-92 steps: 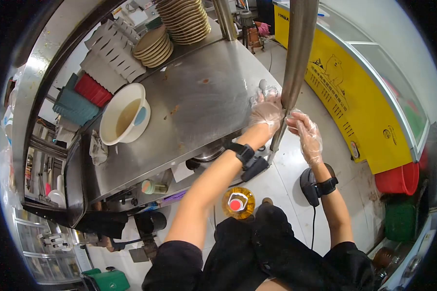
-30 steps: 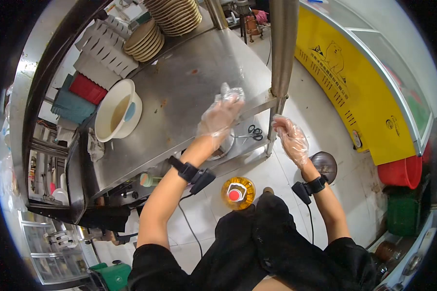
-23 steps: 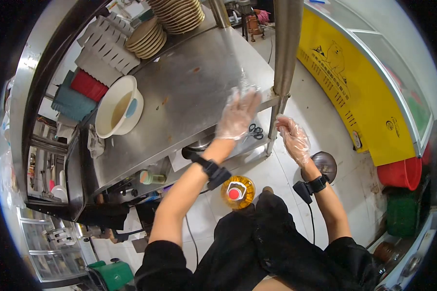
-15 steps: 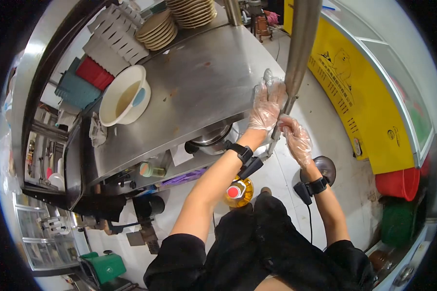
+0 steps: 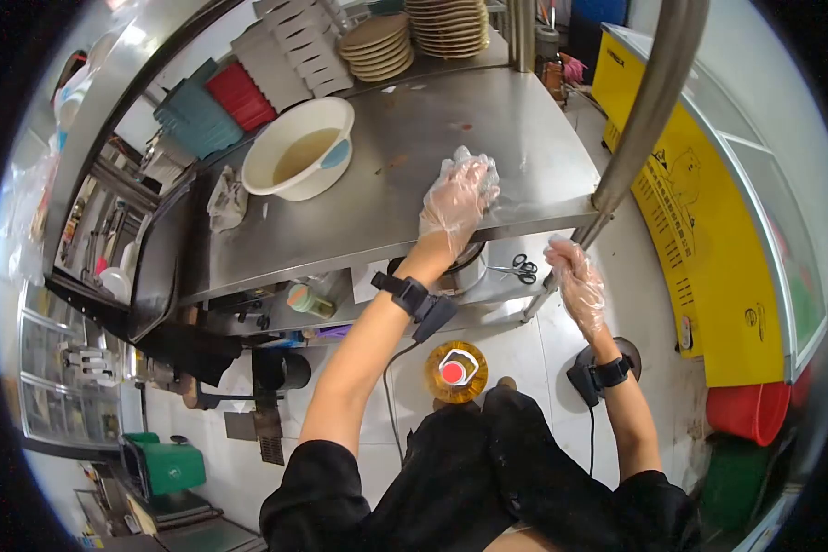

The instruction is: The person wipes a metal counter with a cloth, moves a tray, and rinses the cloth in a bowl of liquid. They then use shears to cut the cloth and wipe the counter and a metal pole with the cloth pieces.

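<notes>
My left hand (image 5: 458,201), in a clear plastic glove, is low over the steel table (image 5: 405,175) near its front edge. Its fingers are curled down, and a greyish bit shows beside them, too covered to name. My right hand (image 5: 580,285), gloved the same way, is just off the front right corner of the table, beside the metal leg. Loosely curled fingers show on it, with nothing visible in them. To the left on the tabletop stands a white basin (image 5: 325,178) with cloudy liquid inside.
Stacked plates (image 5: 377,48), a red basket (image 5: 240,96) and a crumpled cloth (image 5: 227,200) line the table's back and left. Scissors (image 5: 523,269) lie on the lower shelf. An oil jug (image 5: 454,373) stands by my feet. A metal post (image 5: 658,92) rises at the right, before a yellow freezer (image 5: 708,239).
My left hand has left the metal post and moved left onto the tabletop. My right hand has dropped slightly away from the post. The view has shifted, baring the scissors.
</notes>
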Demonstrator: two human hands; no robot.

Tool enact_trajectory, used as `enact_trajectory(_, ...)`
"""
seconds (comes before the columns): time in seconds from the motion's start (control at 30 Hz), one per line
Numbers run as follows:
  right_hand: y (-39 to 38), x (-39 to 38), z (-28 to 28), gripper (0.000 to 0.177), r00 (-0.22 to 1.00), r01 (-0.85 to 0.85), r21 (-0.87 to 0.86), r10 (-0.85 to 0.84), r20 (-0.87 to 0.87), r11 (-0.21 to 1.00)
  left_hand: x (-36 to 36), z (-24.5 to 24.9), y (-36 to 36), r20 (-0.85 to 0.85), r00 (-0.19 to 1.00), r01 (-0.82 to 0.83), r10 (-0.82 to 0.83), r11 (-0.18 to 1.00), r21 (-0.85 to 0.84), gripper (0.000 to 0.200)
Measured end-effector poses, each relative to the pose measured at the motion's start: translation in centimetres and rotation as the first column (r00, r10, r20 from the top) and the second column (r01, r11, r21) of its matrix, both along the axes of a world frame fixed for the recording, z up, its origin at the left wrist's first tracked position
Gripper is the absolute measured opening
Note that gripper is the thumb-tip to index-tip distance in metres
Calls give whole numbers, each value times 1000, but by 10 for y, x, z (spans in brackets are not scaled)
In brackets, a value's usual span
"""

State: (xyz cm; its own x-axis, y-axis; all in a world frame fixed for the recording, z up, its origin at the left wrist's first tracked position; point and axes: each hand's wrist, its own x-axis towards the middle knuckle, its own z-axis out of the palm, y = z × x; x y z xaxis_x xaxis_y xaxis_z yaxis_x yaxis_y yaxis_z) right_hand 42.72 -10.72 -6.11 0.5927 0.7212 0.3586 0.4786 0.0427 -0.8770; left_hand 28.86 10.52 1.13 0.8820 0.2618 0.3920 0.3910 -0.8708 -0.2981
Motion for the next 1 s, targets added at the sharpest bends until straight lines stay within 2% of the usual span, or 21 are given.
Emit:
enact_trajectory(0.03, 9, -6, 14, 16, 996, -20, 1, 20, 88, 1000, -4, 16, 0, 141, 989, -5, 46, 959, -283, 43)
enact_trajectory(0.07, 19, -13, 30, 14, 984, -40, 0, 39, 175, 999, -9, 24, 5, 264, 956, 36, 129, 842, -538, 42)
enact_trajectory(0.1, 28, -19, 41, 12, 977, -61, -10, 62, 205, 998, -13, 17, 24, 299, 936, -25, 187, 881, -472, 46)
enact_trajectory(0.13, 40, -24, 47, 13, 951, -49, 65, 26, 308, 997, -22, 25, 23, 306, 930, -39, 204, 882, -469, 46)
enact_trajectory(0.17, 53, -31, 51, 15, 916, -51, 146, -12, 401, 988, -34, 37, 21, 236, 949, -102, 209, 912, -398, 46)
enact_trajectory(0.2, 63, -39, 59, 15, 943, -60, 190, -7, 332, 980, -50, 48, 23, 161, 960, -168, 227, 933, -318, 47)
enact_trajectory(0.23, 73, -45, 66, 16, 938, -56, 151, 0, 346, 987, -68, 42, 34, 338, 934, -49, 114, 980, -193, 43)
enact_trajectory(0.27, 81, -49, 71, 17, 933, -46, 112, 3, 360, 993, -90, 49, 37, 338, 931, -79, 139, 980, -184, 43)
enact_trajectory(0.33, 99, -58, 79, 25, 873, -41, 105, -15, 487, 994, -138, 63, 46, 490, 854, -83, 174, 976, -202, 27)
enact_trajectory(0.37, 111, -62, 83, 28, 816, -12, 133, -68, 573, 991, -163, 67, 58, 507, 806, -214, 305, 949, -231, 27)
enact_trajectory(0.4, 127, -62, 83, 29, 775, -71, 209, -78, 627, 975, -191, 67, 74, 520, 740, -337, 427, 904, -263, 29)
enact_trajectory(0.47, 150, -68, 83, 29, 760, -80, 199, -70, 646, 977, -246, 60, 124, 631, 657, -463, 413, 881, -94, 21)
enact_trajectory(0.53, 169, -73, 76, 33, 746, -115, 190, -42, 665, 975, -300, 48, 186, 498, 639, -594, 586, 788, -164, 26)
enact_trajectory(0.57, 175, -78, 72, 33, 742, -117, 192, -43, 669, 974, -319, 39, 214, 357, 596, -695, 719, 685, -219, 34)
enact_trajectory(0.6, 180, -83, 68, 34, 735, -65, 147, -53, 676, 987, -329, 42, 222, 364, 594, -694, 718, 686, -220, 34)
enact_trajectory(0.7, 189, -89, 60, 37, 710, 73, 34, -76, 700, 997, -339, 51, 246, 121, 604, -755, 788, 614, -228, 42)
enact_trajectory(0.8, 187, -93, 64, 37, 708, 73, 63, -96, 700, 995, -334, 34, 279, 52, 781, -623, 622, 772, 124, 68)
enact_trajectory(0.83, 188, -93, 63, 37, 704, 79, 60, -99, 704, 995, -336, 16, 299, 54, 785, -618, 617, 777, 118, 68)
enact_trajectory(0.93, 189, -93, 59, 37, 685, 80, 114, -138, 716, 990, -370, -75, 391, -202, 662, -745, 722, 664, -64, 67)
enact_trajectory(0.97, 189, -93, 58, 38, 687, 88, 118, -146, 712, 989, -377, -73, 388, 85, 790, -529, 607, 746, -406, 66)
enact_trajectory(1.0, 189, -94, 58, 38, 690, 93, 123, -153, 708, 988, -377, -68, 387, -116, 710, -694, 695, 662, -283, 64)
